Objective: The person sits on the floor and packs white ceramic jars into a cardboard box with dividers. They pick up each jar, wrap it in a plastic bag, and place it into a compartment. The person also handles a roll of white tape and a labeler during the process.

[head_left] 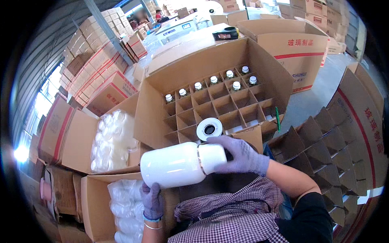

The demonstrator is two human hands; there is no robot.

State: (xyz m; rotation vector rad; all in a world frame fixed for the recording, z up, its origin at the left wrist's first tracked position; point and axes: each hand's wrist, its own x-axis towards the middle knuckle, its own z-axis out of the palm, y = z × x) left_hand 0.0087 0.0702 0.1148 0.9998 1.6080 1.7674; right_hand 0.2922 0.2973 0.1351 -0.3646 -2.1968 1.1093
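Note:
A large glossy white bottle (pixel 174 165) with a wide white cap (pixel 212 158) and a thin gold ring at its neck lies tilted sideways between my gloved hands. My right hand (pixel 243 156) is closed round the cap end. At the base end, my left hand (pixel 152 201) grips from below, its fingers partly hidden by the bottle. Just beyond the bottle, a white roll-like ring (pixel 209 129) with a dark hole sits at the near edge of a divided carton (pixel 154 117). Several small bottles (pixel 214 80) with whitish caps stand in that carton's far compartments.
To the left, one open carton holds white wrapped pieces (pixel 111 139), and a nearer one holds clear plastic-wrapped pieces (pixel 125 208). Cardboard dividers (pixel 324 162) fill a carton on the right. A black tape dispenser (pixel 226 34) lies beyond the divided carton. Stacked cartons (pixel 97 65) rise behind.

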